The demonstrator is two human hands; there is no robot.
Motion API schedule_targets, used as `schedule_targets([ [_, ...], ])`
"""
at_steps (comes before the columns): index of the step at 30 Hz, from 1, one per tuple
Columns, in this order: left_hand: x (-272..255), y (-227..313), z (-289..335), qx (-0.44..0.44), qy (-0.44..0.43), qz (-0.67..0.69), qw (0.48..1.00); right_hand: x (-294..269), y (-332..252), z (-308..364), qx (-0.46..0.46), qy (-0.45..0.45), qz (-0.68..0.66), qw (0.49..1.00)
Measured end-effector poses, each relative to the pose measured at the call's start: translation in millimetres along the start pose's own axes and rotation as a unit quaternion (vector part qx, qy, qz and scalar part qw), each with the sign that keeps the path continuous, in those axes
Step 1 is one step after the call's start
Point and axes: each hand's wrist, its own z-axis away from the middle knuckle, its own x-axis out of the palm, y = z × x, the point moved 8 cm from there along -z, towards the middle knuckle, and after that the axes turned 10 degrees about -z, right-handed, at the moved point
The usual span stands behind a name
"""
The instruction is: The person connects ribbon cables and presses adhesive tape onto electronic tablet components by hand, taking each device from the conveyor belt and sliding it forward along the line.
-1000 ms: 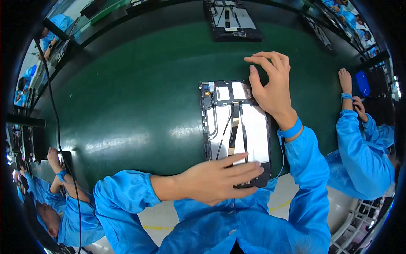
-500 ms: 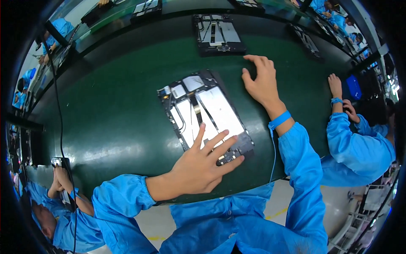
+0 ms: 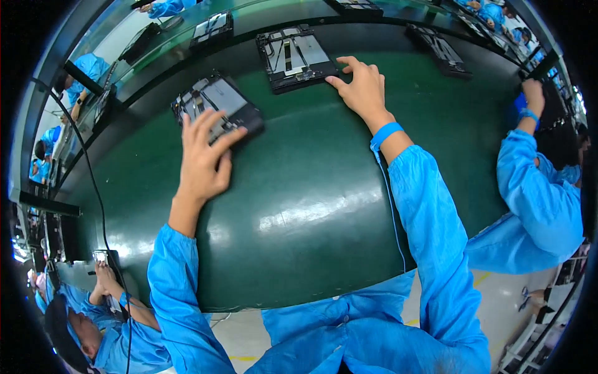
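An opened tablet (image 3: 227,98) with silver battery panels, black ribbon cables and a dark end lies tilted on the green bench at left, slightly blurred. Over its near part my left hand (image 3: 205,159) is spread, fingertips on or just above the inner parts; exact contact is hard to see. Farther back and to the right sits a second opened tablet (image 3: 305,50), black-framed with silver panels. My right hand (image 3: 366,90), wearing a blue wrist strap, is at that tablet's near right corner, thumb and forefinger apart, the thumb at the corner.
Another opened tablet (image 3: 439,50) lies at the back right. More devices (image 3: 212,28) rest beyond the dark rail. A black cable (image 3: 93,181) hangs down at left. Co-workers in blue sit at left (image 3: 99,330) and right (image 3: 539,193), with a blue bin beside the right one.
The first tablet and my left hand have moved from the bench's middle to the far left. My right hand has shifted left, up to the second tablet's corner.
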Motion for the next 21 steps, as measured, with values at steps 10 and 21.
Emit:
schedule_targets([
  [10, 38, -98, -7, -0.132, 0.091, -0.166, 0.973, 10, -1, -13, -0.031, 0.02, -0.021, 0.999],
  [21, 66, -31, -54, -0.05, 0.067, -0.079, 0.993, 22, -6, -14, -0.075, -0.046, -0.243, 0.966],
])
